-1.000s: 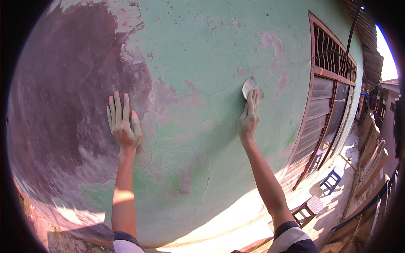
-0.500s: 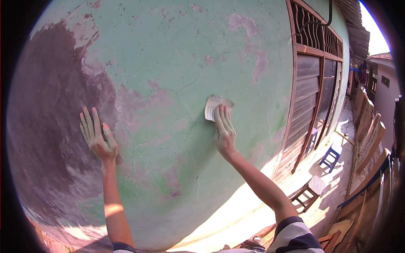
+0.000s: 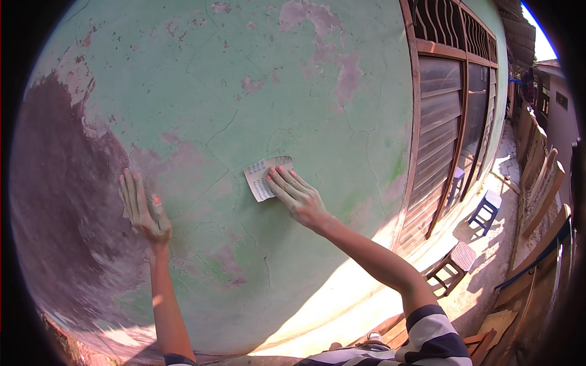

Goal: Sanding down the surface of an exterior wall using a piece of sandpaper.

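Right hand [image 3: 299, 198]: fingers nearly straight, held one paper sheet [image 3: 259, 178] against the green wall [image 3: 305, 116]. Left hand [image 3: 144, 213]: unfolded, empty, lay on the wall near its dark patch [image 3: 67, 201].

The left hand [image 3: 146, 216] rests against the patchy wall [image 3: 342, 158]; the right hand [image 3: 301, 200] holds paper [image 3: 259, 178].

A pale printed sheet [image 3: 259, 178] lay tilted, slightly bent, against the green wall [image 3: 323, 140]. The wall was cracked and blotched purplish.
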Action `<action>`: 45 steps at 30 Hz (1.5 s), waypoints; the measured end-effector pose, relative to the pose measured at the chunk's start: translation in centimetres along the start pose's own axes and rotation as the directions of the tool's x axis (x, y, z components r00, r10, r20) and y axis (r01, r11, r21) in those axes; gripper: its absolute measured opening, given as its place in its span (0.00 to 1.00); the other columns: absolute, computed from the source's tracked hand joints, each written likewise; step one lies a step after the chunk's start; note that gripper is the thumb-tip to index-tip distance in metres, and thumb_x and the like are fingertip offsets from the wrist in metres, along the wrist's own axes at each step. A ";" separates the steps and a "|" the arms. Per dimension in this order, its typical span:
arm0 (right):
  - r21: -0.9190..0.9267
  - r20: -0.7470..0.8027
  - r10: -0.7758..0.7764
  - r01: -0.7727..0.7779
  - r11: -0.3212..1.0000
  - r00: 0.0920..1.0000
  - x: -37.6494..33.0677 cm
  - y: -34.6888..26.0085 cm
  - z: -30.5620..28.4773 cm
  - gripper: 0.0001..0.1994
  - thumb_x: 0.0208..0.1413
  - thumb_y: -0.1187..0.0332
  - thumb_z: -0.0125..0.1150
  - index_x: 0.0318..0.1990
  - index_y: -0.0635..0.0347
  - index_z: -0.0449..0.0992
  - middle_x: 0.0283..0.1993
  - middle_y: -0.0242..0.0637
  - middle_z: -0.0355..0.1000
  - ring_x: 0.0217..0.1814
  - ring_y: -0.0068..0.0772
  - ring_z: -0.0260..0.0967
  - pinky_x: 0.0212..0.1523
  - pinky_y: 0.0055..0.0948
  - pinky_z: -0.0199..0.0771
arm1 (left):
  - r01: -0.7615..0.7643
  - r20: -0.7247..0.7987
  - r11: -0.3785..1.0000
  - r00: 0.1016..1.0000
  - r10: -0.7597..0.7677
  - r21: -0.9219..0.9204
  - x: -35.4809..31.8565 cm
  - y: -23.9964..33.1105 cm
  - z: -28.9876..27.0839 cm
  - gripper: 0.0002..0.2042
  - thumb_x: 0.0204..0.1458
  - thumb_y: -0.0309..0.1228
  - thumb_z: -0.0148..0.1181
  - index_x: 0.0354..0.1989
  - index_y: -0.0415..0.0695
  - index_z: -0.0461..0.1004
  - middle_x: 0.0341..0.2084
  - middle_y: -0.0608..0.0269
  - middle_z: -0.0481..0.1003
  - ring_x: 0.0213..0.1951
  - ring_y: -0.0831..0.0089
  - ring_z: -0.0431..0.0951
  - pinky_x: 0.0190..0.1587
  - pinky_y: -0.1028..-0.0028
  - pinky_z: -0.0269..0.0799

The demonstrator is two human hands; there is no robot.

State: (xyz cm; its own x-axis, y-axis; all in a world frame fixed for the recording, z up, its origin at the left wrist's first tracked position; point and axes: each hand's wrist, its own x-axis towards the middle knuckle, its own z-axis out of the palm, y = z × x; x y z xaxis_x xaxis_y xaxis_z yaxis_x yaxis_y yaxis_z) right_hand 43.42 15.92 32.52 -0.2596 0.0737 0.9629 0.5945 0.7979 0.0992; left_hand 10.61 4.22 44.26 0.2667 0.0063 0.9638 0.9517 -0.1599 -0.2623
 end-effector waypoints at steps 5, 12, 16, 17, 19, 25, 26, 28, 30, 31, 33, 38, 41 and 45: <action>0.108 0.123 -0.184 0.171 0.979 0.975 0.7 2.0 -1.9 0.26 0.54 0.76 0.56 0.64 0.58 0.72 0.71 0.36 0.66 0.74 0.38 0.62 0.73 0.41 0.65 | -0.428 0.295 0.865 0.818 0.494 -0.261 -1.9 12.3 4.3 0.32 0.52 0.43 0.66 0.66 0.48 0.70 0.68 0.58 0.67 0.71 0.59 0.63 0.72 0.53 0.54; 0.285 0.035 -0.348 0.324 0.902 0.937 2.0 7.5 -4.3 0.16 0.52 0.74 0.64 0.50 0.60 0.79 0.63 0.36 0.74 0.67 0.40 0.70 0.66 0.38 0.75 | -0.379 0.375 0.876 0.797 0.473 -0.298 -1.7 17.1 10.2 0.28 0.57 0.29 0.58 0.68 0.44 0.66 0.67 0.60 0.69 0.69 0.64 0.67 0.70 0.64 0.61; 0.287 -0.066 -0.384 0.386 0.877 0.921 4.5 10.8 -6.5 0.11 0.55 0.71 0.67 0.45 0.62 0.80 0.52 0.36 0.80 0.60 0.42 0.76 0.58 0.39 0.80 | -0.279 0.319 0.928 0.880 0.351 -0.248 -2.2 17.7 12.0 0.27 0.56 0.27 0.57 0.67 0.42 0.68 0.67 0.59 0.69 0.66 0.64 0.70 0.70 0.64 0.62; 0.253 -0.123 -0.385 0.404 0.879 0.915 5.6 12.0 -7.6 0.09 0.57 0.71 0.67 0.44 0.62 0.80 0.49 0.36 0.81 0.59 0.43 0.77 0.56 0.39 0.81 | -0.276 0.313 0.932 0.886 0.342 -0.235 -1.8 17.9 12.1 0.27 0.56 0.27 0.57 0.67 0.42 0.68 0.67 0.59 0.69 0.66 0.64 0.70 0.70 0.64 0.62; 0.205 -0.250 -0.232 0.286 0.936 0.940 7.6 15.1 -9.8 0.07 0.61 0.73 0.62 0.43 0.63 0.80 0.46 0.39 0.82 0.60 0.48 0.76 0.55 0.40 0.79 | -0.279 0.268 0.954 0.916 0.298 -0.109 -1.0 18.6 12.3 0.24 0.58 0.27 0.56 0.65 0.42 0.71 0.66 0.59 0.69 0.67 0.64 0.70 0.69 0.64 0.63; 0.130 -0.487 0.040 0.027 0.991 0.872 10.0 20.3 -10.2 0.12 0.65 0.75 0.51 0.50 0.65 0.78 0.60 0.48 0.75 0.71 0.58 0.64 0.69 0.47 0.64 | -0.122 0.187 0.992 0.974 0.127 -0.039 2.4 19.9 13.2 0.20 0.62 0.30 0.56 0.62 0.39 0.73 0.65 0.53 0.70 0.68 0.55 0.68 0.68 0.57 0.62; 0.119 -0.465 0.019 0.042 0.992 0.885 9.8 20.2 -9.9 0.13 0.65 0.75 0.50 0.52 0.65 0.78 0.63 0.49 0.73 0.73 0.59 0.61 0.70 0.47 0.62 | -0.114 0.188 0.993 0.975 0.116 -0.025 2.4 20.1 13.4 0.20 0.62 0.30 0.56 0.62 0.39 0.73 0.65 0.53 0.70 0.68 0.55 0.68 0.68 0.57 0.62; 0.119 -0.439 -0.004 0.062 0.991 0.899 9.8 20.2 -9.7 0.14 0.65 0.75 0.49 0.53 0.65 0.77 0.66 0.50 0.70 0.75 0.60 0.58 0.71 0.48 0.60 | -0.009 0.124 1.000 0.992 0.006 0.026 2.3 20.7 14.0 0.20 0.63 0.31 0.55 0.62 0.38 0.74 0.66 0.51 0.69 0.68 0.52 0.67 0.68 0.55 0.62; 0.103 -0.446 -0.030 0.084 0.991 0.895 10.0 20.4 -9.8 0.14 0.65 0.74 0.50 0.54 0.65 0.77 0.66 0.51 0.70 0.75 0.62 0.58 0.72 0.48 0.59 | 0.072 0.116 0.997 0.990 -0.076 0.037 0.9 22.4 14.8 0.20 0.62 0.30 0.54 0.62 0.37 0.73 0.66 0.49 0.69 0.68 0.51 0.66 0.69 0.55 0.62; 0.111 -0.441 -0.029 0.087 0.990 0.897 10.0 20.5 -10.0 0.14 0.65 0.74 0.50 0.54 0.65 0.77 0.66 0.51 0.70 0.75 0.62 0.58 0.72 0.48 0.59 | 0.146 0.104 0.989 0.983 -0.148 0.034 -0.2 23.7 15.2 0.20 0.62 0.29 0.53 0.62 0.35 0.73 0.66 0.47 0.68 0.68 0.49 0.66 0.69 0.54 0.61; 0.132 -0.447 -0.014 0.082 0.988 0.895 10.2 20.1 -9.9 0.14 0.64 0.74 0.50 0.54 0.66 0.77 0.66 0.51 0.70 0.75 0.61 0.57 0.72 0.48 0.59 | 0.146 0.137 0.985 0.978 -0.157 0.087 -5.8 26.2 15.7 0.21 0.62 0.28 0.54 0.63 0.36 0.72 0.66 0.49 0.69 0.69 0.52 0.66 0.69 0.55 0.60; 0.146 -0.439 -0.018 0.091 0.985 0.898 10.2 20.4 -9.7 0.14 0.65 0.74 0.51 0.54 0.65 0.77 0.67 0.51 0.69 0.75 0.61 0.57 0.71 0.47 0.60 | 0.228 0.139 0.967 0.960 -0.243 0.118 -5.8 27.9 16.2 0.22 0.61 0.26 0.54 0.64 0.35 0.71 0.66 0.49 0.68 0.69 0.53 0.65 0.71 0.56 0.58; 0.154 -0.430 -0.004 0.077 0.985 0.903 9.7 20.6 -9.6 0.14 0.64 0.74 0.51 0.54 0.66 0.77 0.67 0.51 0.69 0.75 0.60 0.58 0.71 0.46 0.60 | 0.309 0.115 0.950 0.943 -0.313 0.049 0.9 26.2 15.8 0.24 0.59 0.21 0.54 0.65 0.29 0.67 0.66 0.41 0.67 0.69 0.44 0.63 0.71 0.51 0.55; 0.144 -0.435 0.002 0.067 0.987 0.900 9.6 20.8 -9.9 0.15 0.63 0.76 0.51 0.53 0.66 0.78 0.67 0.51 0.70 0.75 0.59 0.59 0.70 0.46 0.61 | 0.290 0.061 0.957 0.955 -0.291 0.025 -0.1 27.1 16.3 0.24 0.57 0.20 0.54 0.65 0.29 0.68 0.66 0.41 0.66 0.69 0.44 0.63 0.71 0.51 0.56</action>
State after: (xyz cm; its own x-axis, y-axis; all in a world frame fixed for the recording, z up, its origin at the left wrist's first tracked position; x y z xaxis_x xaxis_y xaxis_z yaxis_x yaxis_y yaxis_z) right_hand 60.81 27.33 46.30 0.0984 -0.1923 0.9764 0.4599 0.8789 0.1267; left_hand 38.79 15.94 36.23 -0.0129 0.1125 0.9936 0.9916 -0.1265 0.0272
